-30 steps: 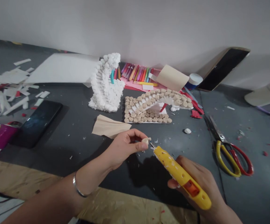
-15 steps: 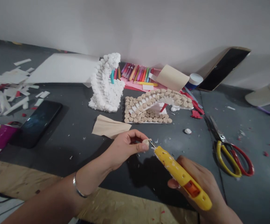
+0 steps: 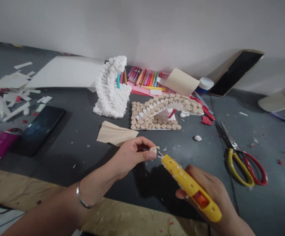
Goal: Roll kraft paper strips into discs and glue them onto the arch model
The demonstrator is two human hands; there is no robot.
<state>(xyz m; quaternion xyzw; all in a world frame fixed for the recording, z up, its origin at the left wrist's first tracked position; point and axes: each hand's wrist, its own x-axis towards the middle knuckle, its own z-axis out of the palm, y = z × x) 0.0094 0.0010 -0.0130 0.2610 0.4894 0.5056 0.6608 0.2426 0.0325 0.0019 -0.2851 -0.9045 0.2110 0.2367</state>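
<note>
1 table (image 3: 83, 111), dark grey: near edge slants below the left hand (image 3: 134, 150) and right hand (image 3: 208, 183); most room to move lies left, toward the phone (image 3: 40, 129).
1 arched model (image 3: 157, 107), coil-covered, far of the hands; a careless far reach could knock it.
1 white model (image 3: 112, 95), left of the arched model.
1 yellow glue gun (image 3: 191, 186): right-hand fingers wrapped round its body, nozzle (image 3: 160, 153) aimed far-left.
1 pair of scissors (image 3: 234, 146), right; limits rightward swing.
1 cream strip (image 3: 115, 132), just far-left of the left hand; stray glue could mark it.
1 paper coil (image 3: 152, 150): pinched in left thumb and fingers, at the nozzle; contact cannot be told. Judged risks: slipping tip burns fingertips; excess glue sticks to skin; slack pinch lets the coil unwind.
</note>
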